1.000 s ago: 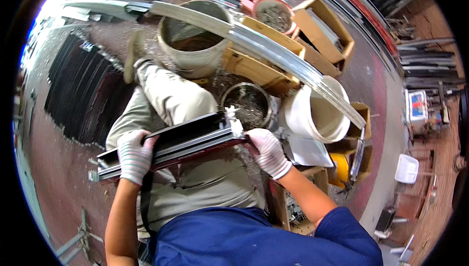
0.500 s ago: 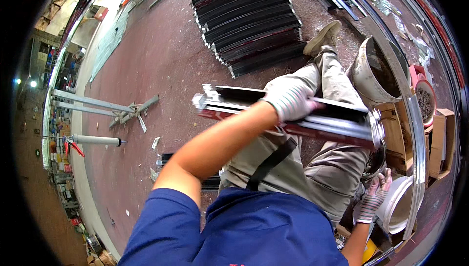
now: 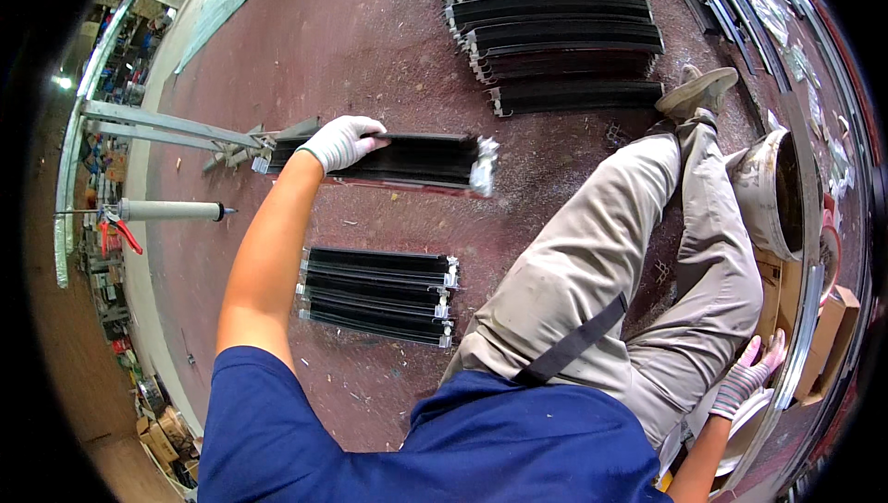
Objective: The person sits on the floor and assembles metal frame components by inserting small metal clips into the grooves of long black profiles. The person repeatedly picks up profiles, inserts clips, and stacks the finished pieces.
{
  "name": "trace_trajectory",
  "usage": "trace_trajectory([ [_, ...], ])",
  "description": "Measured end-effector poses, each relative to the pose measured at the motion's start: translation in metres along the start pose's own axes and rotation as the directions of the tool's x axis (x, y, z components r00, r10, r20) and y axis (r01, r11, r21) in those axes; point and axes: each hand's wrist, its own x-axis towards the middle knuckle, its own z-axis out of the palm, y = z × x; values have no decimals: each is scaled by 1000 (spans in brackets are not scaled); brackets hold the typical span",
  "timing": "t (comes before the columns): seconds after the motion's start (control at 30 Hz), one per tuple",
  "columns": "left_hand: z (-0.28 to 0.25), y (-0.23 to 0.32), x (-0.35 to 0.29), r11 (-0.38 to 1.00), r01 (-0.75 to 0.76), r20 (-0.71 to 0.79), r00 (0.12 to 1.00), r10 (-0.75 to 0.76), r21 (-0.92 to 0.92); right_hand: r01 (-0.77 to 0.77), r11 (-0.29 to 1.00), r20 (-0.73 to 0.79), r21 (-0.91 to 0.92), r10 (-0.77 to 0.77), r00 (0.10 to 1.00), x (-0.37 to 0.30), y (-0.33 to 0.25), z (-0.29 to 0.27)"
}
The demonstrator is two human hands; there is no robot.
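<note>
Black profile strip [image 3: 384, 159] held level above floor [image 3: 370, 31], beyond small stack [image 3: 377, 295]. Left hand [image 3: 340, 141] clamped on far end. Right hand [image 3: 751, 375] away, fingers spread. Best lowered square onto stack, ends flush.

Site was a metal-fabrication workshop. Dusty reddish-brown concrete floor [image 3: 370, 31] carried stacks of black curved metal channel sections [image 3: 555, 22], and a smaller pile of short black profiles [image 3: 375, 295] lay nearer. Long grey metal bars [image 3: 157, 124] and a grey caulking gun [image 3: 166, 211] lay nearby, with a dirty grey bucket [image 3: 768, 189] and cardboard boxes [image 3: 828, 337] alongside.
</note>
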Motion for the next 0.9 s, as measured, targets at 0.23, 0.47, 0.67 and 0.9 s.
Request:
trace_trajectory([
  [0.23,122,-122,-23,986,157,56,986,-154,-53,90,986,-64,-138,-99,993,4,10,16],
  [0.47,221,-132,-28,947,314,117,940,-320,62,66,988,-46,-139,-73,996,9,-14,10],
  [0.67,257,-126,-42,928,355,121,922,-368,115,150,980,-5,-133,-152,988,16,-3,7],
  [0.9,275,-136,-59,912,407,98,907,-410,49,182,935,35,-305,-180,983,23,15,0],
])
